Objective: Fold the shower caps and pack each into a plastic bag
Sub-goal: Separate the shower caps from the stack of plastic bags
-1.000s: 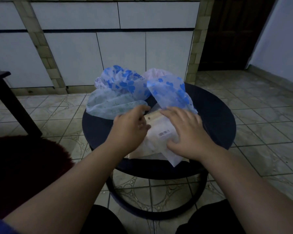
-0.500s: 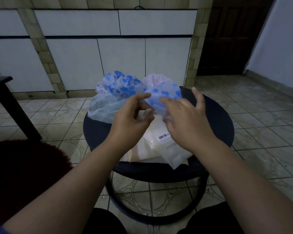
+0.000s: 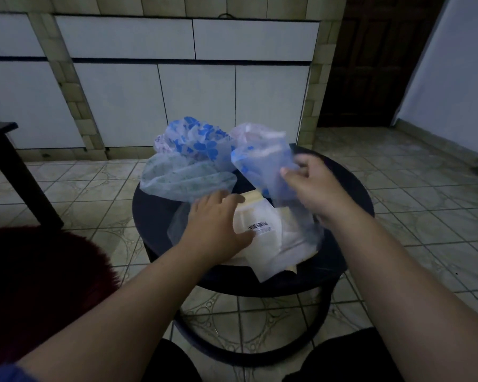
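Observation:
On a round dark table (image 3: 351,188) lies a pile of shower caps: a blue-flowered one (image 3: 198,140), a pale green-patterned one (image 3: 182,177) and a pinkish one (image 3: 249,132) behind. My right hand (image 3: 312,186) pinches a translucent blue-printed cap (image 3: 262,169) and holds it lifted above the table. My left hand (image 3: 218,224) rests flat, fingers spread, on a stack of clear plastic bags (image 3: 262,238) with a barcode label (image 3: 258,226) near the table's front.
A dark red fuzzy seat (image 3: 39,271) sits at my left. A dark side table (image 3: 9,166) stands further left. White cabinet doors (image 3: 196,103) fill the wall behind. Tiled floor (image 3: 414,194) surrounds the table, and a dark wooden door (image 3: 370,64) is at back right.
My right hand has pulled the blue-printed cap up and to the right. My left hand let go of it and dropped down onto the stack of plastic bags.

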